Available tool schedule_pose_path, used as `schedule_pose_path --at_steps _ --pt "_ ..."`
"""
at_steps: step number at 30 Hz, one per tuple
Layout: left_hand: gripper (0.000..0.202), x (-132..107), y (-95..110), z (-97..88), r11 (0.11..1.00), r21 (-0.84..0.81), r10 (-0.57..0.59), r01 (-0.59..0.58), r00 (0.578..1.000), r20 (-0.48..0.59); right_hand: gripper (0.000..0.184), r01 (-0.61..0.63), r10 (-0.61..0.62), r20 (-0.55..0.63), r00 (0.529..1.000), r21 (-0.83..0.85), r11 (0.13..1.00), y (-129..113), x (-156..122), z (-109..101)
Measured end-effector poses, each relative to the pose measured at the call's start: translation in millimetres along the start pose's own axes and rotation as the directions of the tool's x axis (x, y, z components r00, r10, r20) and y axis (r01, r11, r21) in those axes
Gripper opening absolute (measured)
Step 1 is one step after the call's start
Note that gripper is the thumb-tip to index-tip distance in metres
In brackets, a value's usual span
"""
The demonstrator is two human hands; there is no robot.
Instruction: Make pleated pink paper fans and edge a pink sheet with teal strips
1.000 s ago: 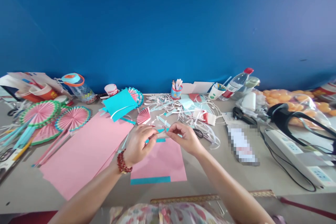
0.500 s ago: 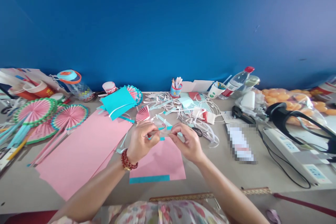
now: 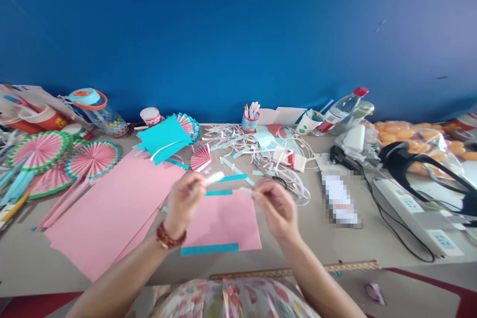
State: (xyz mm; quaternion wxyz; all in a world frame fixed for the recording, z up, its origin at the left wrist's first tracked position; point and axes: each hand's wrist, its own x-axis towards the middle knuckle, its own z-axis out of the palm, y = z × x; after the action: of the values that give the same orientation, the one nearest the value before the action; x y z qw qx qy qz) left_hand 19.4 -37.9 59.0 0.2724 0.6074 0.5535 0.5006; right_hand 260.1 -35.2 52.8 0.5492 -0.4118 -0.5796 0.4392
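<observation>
In my left hand [image 3: 185, 199], the fingers close round a slim white tube [image 3: 214, 178] that points to the right. My right hand [image 3: 276, 203] pinches a small whitish piece [image 3: 246, 191], blurred, that looks like a cap. The two hands are apart, above a pink paper sheet [image 3: 223, 221]. One blue strip [image 3: 209, 249] lies along the sheet's near edge and another blue strip [image 3: 219, 193] along its far edge. A loose blue strip [image 3: 234, 178] is just beyond. Larger pink sheets [image 3: 112, 213] lie to the left.
Folded paper fans [image 3: 93, 160] and a drinking bottle [image 3: 97, 112] are at the left. Paper scraps [image 3: 233, 139] and a pencil cup [image 3: 250, 122] stand beyond my hands. To the right are a phone [image 3: 341, 201], a plastic bottle [image 3: 341, 109] and a power strip [image 3: 417, 213].
My hands have moved apart, the left one to the left and the right one to the right. The white tube and the small piece, held close together before, are now separate.
</observation>
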Motion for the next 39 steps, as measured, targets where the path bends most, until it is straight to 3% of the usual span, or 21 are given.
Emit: schedule_pose_path --at_steps 1,2,4,6,8,11,15,17,19,20,22,25,30,39 --pt "0.018 2.2 -6.8 -11.6 0.998 0.066 0.007 -0.001 0.996 -0.092 0.011 -0.029 0.029 -0.081 0.996 0.001 1.0 3.3 1.2 -11.4" --pt "0.017 3.0 -14.3 -22.8 0.988 0.156 0.031 -0.014 0.994 -0.107 0.011 -0.071 0.07 -0.128 0.989 -0.007 0.997 7.2 2.9 -22.9" --pt "0.014 -0.7 -30.4 -39.7 0.919 0.369 0.14 -0.138 0.99 0.02 0.017 -0.197 0.193 -0.047 0.98 -0.083 0.977 15.9 6.3 -41.8" --pt "0.01 -11.3 -46.7 -46.9 0.815 0.48 0.279 -0.324 0.946 0.164 0.023 -0.298 0.312 0.069 0.948 -0.167 0.94 25.5 8.1 -51.0" --pt "0.014 -25.0 -61.2 -46.9 0.734 0.532 0.327 -0.422 0.906 0.268 0.025 -0.337 0.374 0.14 0.917 -0.231 0.913 35.3 7.7 -51.1" --pt "0.019 -40.8 -73.4 -42.4 0.677 0.58 0.268 -0.453 0.886 0.379 0.025 -0.335 0.389 0.183 0.903 -0.269 0.903 48.5 4.8 -43.3" --pt "0.044 -44.1 -61.7 -26.1 0.651 0.63 0.23 -0.423 0.901 0.368 0.02 -0.297 0.367 0.18 0.913 -0.323 0.899 59.1 5.9 -31.8" --pt "0.044 -40.3 -48.8 -8.5 0.659 0.549 0.254 -0.515 0.839 0.482 0.019 -0.255 0.337 0.192 0.922 -0.356 0.899 62.0 9.4 -25.6" --pt "0.036 -35.5 -38.4 13.0 0.678 0.423 0.277 -0.602 0.741 0.612 0.018 -0.193 0.299 0.202 0.933 -0.421 0.886 64.8 12.9 -18.8" --pt "0.035 -33.1 -35.4 23.4 0.689 0.406 0.259 -0.6 0.727 0.636 0.017 -0.162 0.283 0.204 0.937 -0.464 0.871 66.3 14.3 -15.5" --pt "0.031 -29.0 -34.4 40.0 0.706 0.419 0.213 -0.571 0.736 0.643 0.016 -0.122 0.265 0.193 0.945 -0.542 0.831 69.4 15.8 -10.0" --pt "0.025 -25.7 -41.6 50.8 0.716 0.421 0.194 -0.556 0.739 0.645 0.015 -0.109 0.259 0.166 0.952 -0.606 0.788 72.7 16.1 -5.2" --pt "0.029 -26.3 -52.9 49.4 0.729 0.416 0.18 -0.544 0.738 0.65 0.013 -0.097 0.256 0.142 0.956 -0.672 0.734 73.3 17.3 -2.1" --pt "0.031 -27.3 -55.8 50.6 0.742 0.418 0.166 -0.524 0.748 0.643 0.013 -0.067 0.219 0.117 0.969 -0.726 0.684 71.1 14.9 4.3"
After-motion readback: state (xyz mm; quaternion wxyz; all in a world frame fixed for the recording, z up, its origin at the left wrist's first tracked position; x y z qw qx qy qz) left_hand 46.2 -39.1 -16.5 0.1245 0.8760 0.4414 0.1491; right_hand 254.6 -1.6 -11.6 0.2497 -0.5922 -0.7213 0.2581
